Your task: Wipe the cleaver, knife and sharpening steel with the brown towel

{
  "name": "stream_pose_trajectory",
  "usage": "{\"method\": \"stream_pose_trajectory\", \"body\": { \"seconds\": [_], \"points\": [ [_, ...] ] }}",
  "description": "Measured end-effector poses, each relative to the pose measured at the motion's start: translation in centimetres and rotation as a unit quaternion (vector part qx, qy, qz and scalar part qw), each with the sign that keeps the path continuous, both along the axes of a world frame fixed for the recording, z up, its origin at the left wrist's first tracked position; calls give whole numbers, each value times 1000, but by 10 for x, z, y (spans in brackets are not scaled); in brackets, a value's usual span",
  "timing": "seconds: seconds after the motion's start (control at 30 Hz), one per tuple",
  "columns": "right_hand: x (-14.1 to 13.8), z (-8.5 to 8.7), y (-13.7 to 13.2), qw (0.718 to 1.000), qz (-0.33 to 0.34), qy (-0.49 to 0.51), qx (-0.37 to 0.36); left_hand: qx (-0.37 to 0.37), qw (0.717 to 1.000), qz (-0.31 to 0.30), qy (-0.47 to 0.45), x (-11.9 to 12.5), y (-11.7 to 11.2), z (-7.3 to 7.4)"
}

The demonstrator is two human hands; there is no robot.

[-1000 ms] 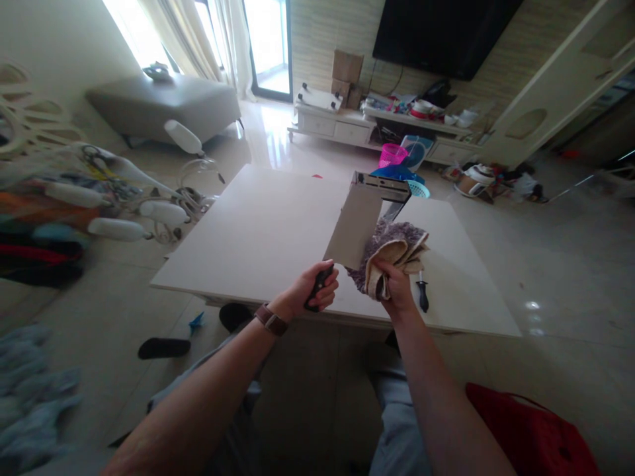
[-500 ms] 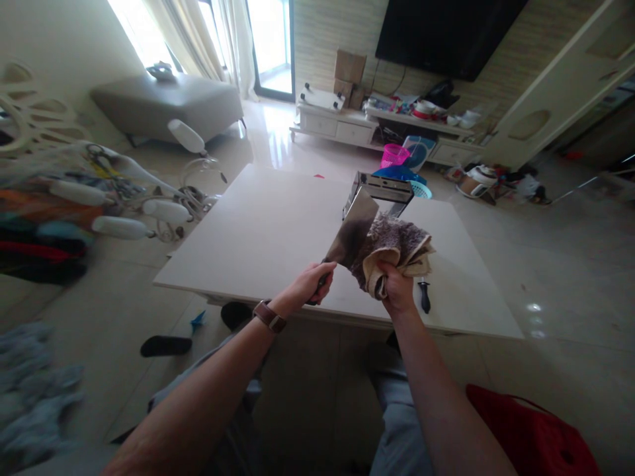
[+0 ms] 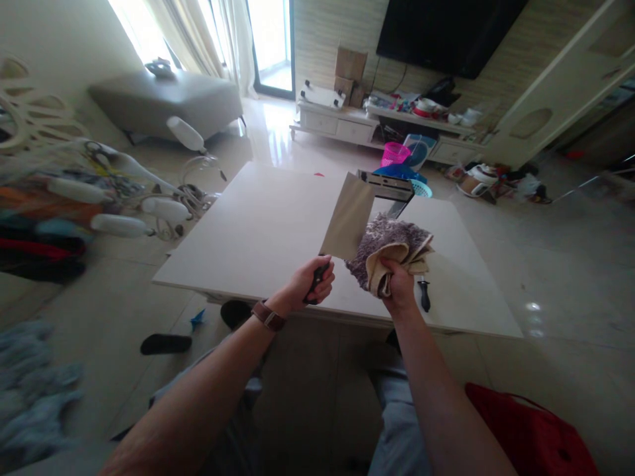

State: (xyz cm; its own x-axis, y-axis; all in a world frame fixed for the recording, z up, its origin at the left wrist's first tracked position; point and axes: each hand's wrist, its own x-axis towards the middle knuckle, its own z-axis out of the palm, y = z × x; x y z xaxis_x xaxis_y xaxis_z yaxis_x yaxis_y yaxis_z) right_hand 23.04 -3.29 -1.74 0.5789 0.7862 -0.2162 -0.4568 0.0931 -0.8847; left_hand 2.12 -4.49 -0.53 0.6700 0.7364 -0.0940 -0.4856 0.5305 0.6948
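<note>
My left hand [image 3: 311, 284] is wrapped round the black handle of a broad steel cleaver [image 3: 348, 217], whose blade stands up over the white table [image 3: 262, 231]. My right hand [image 3: 397, 291] grips a bunched cloth [image 3: 391, 248], brown and fluffy on one side, beige on the other, held against the right side of the blade. A brown watch strap sits on my left wrist. Just right of my right hand a second knife with a black handle [image 3: 423, 295] lies on the table. Behind the cleaver stands a metal knife rack [image 3: 387, 187].
A drying rack with clothes [image 3: 74, 198] stands to the left, a grey ottoman [image 3: 163, 99] behind it. A TV cabinet [image 3: 377, 125] with clutter and coloured plastic baskets [image 3: 397, 155] lies beyond the table. A red bag [image 3: 530, 436] is at my right knee; slippers [image 3: 166, 344] lie on the floor.
The cleaver blade turned dark-side toward me half a second ago, then back flat and upright. The cloth stayed bunched against it, shifting slightly along the blade.
</note>
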Motion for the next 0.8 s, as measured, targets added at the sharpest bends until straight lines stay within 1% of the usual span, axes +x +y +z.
{"method": "stream_pose_trajectory", "body": {
  "seconds": [0.1, 0.17, 0.3, 0.37, 0.47, 0.67, 0.77, 0.8],
  "points": [
    [0, 0, 0, 999, 30, 28, -24, -4, 999, -32, 0, 5, -2, -5],
    [0, 1, -1, 998, 40, 35, -23, -3, 999, -48, -2, 8, -4, -8],
    [2, 1, -2, 998, 59, 36, -4, 2, 997, -76, -5, 12, -9, -5],
    [3, 0, -2, 998, 59, 35, -3, 1, 996, -86, -3, 14, -11, -3],
    [4, -4, -2, 997, 67, 37, 3, -3, 996, -92, -5, 16, -13, -2],
    [7, -12, 1, 992, 112, 62, -3, -17, 995, -97, -34, 17, -13, -3],
    [11, -13, 2, 991, 110, 75, -9, -21, 995, -86, -37, 15, -12, -1],
    [12, -13, 2, 991, 112, 74, 5, -20, 996, -77, -35, 14, -12, 0]
  ]
}}
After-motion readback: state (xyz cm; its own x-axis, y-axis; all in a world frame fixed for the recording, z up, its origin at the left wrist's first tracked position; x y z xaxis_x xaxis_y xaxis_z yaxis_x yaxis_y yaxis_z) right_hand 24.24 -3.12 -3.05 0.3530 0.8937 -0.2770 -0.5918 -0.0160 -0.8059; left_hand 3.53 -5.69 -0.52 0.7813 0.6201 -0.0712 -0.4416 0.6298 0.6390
